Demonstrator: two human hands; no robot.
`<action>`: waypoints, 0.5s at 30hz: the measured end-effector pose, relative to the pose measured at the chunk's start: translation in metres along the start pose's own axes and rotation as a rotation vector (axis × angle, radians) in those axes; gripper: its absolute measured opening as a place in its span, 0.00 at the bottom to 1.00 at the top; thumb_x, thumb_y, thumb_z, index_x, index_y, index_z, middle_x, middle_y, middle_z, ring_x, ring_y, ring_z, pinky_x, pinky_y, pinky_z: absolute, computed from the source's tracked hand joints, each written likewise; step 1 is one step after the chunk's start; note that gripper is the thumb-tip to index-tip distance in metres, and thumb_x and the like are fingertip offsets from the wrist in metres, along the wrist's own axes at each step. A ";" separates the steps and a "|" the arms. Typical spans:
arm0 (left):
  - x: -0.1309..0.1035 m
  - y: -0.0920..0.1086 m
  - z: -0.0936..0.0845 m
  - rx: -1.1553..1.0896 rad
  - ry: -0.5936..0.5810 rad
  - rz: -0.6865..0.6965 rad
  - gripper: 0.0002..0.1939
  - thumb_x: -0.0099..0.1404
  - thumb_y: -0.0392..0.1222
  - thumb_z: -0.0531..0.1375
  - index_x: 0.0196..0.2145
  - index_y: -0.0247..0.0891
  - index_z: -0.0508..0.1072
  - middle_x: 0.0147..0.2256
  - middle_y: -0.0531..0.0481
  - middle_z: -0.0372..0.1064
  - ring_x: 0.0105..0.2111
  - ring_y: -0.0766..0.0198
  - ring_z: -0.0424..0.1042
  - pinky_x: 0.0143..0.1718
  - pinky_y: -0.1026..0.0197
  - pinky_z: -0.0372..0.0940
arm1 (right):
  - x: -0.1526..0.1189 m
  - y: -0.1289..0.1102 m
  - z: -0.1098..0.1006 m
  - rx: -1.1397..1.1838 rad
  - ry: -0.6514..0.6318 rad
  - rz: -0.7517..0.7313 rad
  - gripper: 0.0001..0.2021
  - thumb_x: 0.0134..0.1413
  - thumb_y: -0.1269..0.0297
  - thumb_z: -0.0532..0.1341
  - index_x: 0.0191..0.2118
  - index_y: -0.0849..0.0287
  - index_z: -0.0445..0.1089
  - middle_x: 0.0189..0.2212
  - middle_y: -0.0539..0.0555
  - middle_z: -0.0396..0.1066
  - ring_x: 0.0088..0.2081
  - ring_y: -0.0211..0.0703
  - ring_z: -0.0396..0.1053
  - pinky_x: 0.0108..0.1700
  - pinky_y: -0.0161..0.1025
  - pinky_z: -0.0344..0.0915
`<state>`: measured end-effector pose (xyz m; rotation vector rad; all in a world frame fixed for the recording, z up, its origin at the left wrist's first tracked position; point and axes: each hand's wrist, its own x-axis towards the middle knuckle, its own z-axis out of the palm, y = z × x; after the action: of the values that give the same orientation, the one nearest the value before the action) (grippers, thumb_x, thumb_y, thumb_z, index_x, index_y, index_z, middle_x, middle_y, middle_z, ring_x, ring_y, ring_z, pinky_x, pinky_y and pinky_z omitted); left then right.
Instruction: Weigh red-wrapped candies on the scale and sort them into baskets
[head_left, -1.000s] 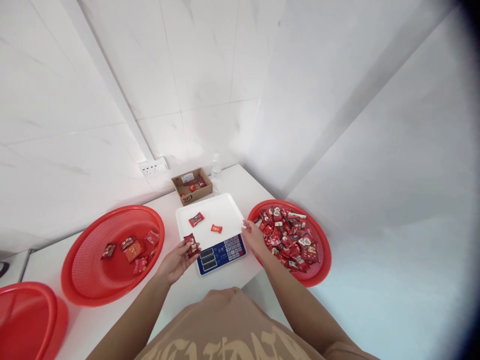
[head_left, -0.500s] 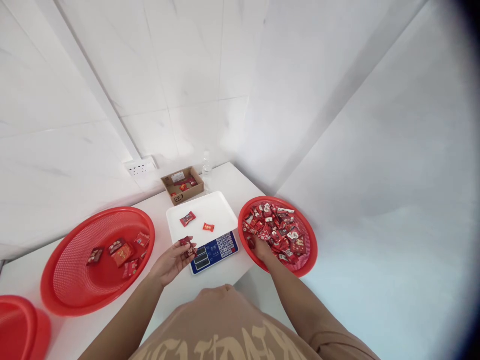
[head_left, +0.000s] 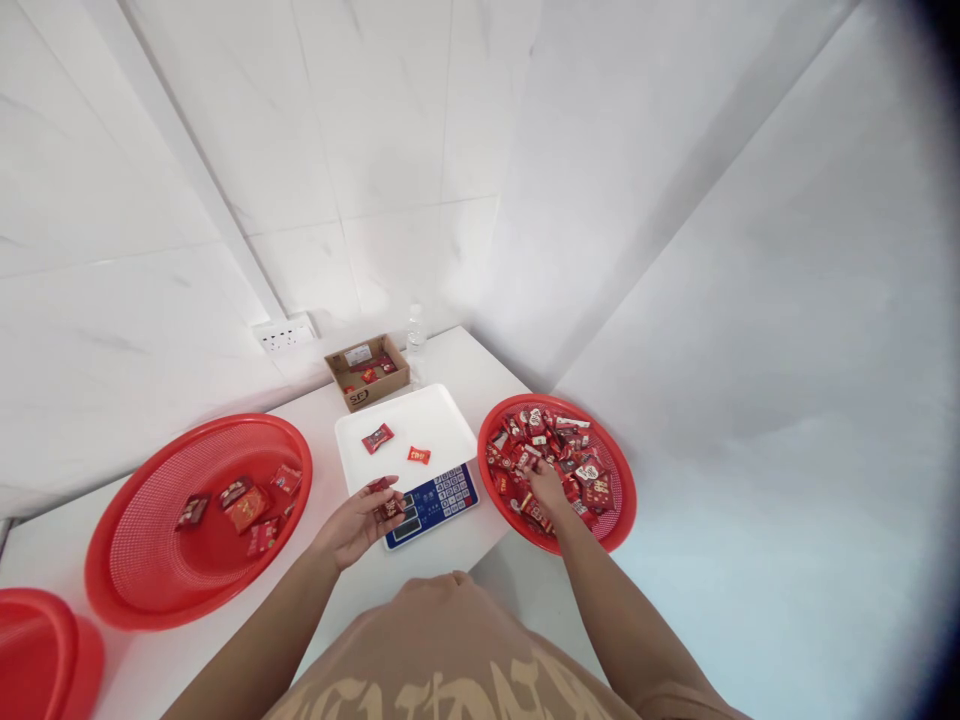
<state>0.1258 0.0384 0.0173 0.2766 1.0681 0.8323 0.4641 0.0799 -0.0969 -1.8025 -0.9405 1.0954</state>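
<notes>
My left hand point(head_left: 360, 527) is closed round red-wrapped candies point(head_left: 389, 506), just over the front left corner of a white digital scale point(head_left: 450, 425). Two wrapped pieces lie apart on the scale's pan: a darker red candy point(head_left: 377, 438) and a small orange-red candy point(head_left: 419, 456). My right hand point(head_left: 547, 488) reaches into the right red mesh basket point(head_left: 630, 500), which is heaped with red candy packets point(head_left: 585, 470). Its fingertips are bent together among the packets; what lies between them is hard to make out.
Left of the scale, a large red basket point(head_left: 105, 590) holds several packets. Part of another red basket point(head_left: 64, 640) shows at the lower left. Behind the scale stand a small cardboard box point(head_left: 360, 397) with candies and a clear bottle point(head_left: 415, 328). A wall socket point(head_left: 285, 335) is behind.
My right hand has moved from the left side of the heap toward its middle. My left hand, still holding candies, has shifted slightly right, nearer the scale's display.
</notes>
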 end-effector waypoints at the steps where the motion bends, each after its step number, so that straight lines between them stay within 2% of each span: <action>1: 0.002 0.000 0.003 0.002 -0.011 -0.002 0.11 0.59 0.31 0.60 0.41 0.36 0.68 0.29 0.49 0.71 0.28 0.68 0.73 0.34 0.63 0.71 | -0.002 -0.011 -0.001 0.102 0.028 0.025 0.11 0.46 0.63 0.59 0.38 0.56 0.68 0.34 0.53 0.74 0.37 0.43 0.70 0.36 0.37 0.66; 3: 0.007 0.000 0.011 0.010 -0.034 -0.007 0.11 0.58 0.32 0.60 0.41 0.36 0.68 0.29 0.49 0.70 0.29 0.68 0.72 0.33 0.63 0.70 | -0.009 -0.035 -0.001 0.288 0.004 0.090 0.11 0.45 0.63 0.60 0.38 0.53 0.66 0.34 0.49 0.73 0.34 0.39 0.70 0.34 0.35 0.67; 6: 0.016 0.000 0.028 0.025 -0.058 -0.014 0.11 0.58 0.35 0.61 0.40 0.36 0.69 0.30 0.50 0.70 0.28 0.69 0.72 0.31 0.65 0.69 | -0.025 -0.073 0.010 0.457 -0.218 0.171 0.10 0.44 0.64 0.64 0.36 0.52 0.66 0.29 0.46 0.71 0.26 0.33 0.66 0.28 0.30 0.64; 11: 0.028 -0.002 0.053 0.088 -0.083 -0.015 0.20 0.54 0.42 0.65 0.44 0.39 0.69 0.30 0.53 0.70 0.23 0.72 0.69 0.21 0.70 0.61 | -0.053 -0.116 0.051 0.442 -0.728 0.121 0.19 0.40 0.60 0.68 0.41 0.55 0.68 0.27 0.47 0.70 0.19 0.27 0.57 0.20 0.26 0.53; 13: 0.030 -0.003 0.057 0.145 -0.058 0.018 0.21 0.51 0.44 0.67 0.43 0.38 0.70 0.28 0.53 0.70 0.21 0.73 0.67 0.20 0.70 0.58 | -0.060 -0.124 0.067 0.378 -0.844 0.107 0.22 0.40 0.58 0.68 0.43 0.56 0.67 0.24 0.46 0.69 0.19 0.26 0.56 0.20 0.26 0.51; 15: 0.029 -0.004 0.056 0.195 0.013 0.068 0.20 0.50 0.44 0.68 0.40 0.36 0.71 0.26 0.53 0.70 0.21 0.72 0.67 0.21 0.70 0.57 | -0.065 -0.126 0.078 0.292 -0.874 0.098 0.23 0.40 0.56 0.68 0.45 0.57 0.66 0.21 0.44 0.67 0.18 0.27 0.57 0.20 0.27 0.50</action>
<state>0.1817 0.0669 0.0228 0.4744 1.1596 0.7917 0.3465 0.0927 0.0143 -1.1139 -1.0932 2.0352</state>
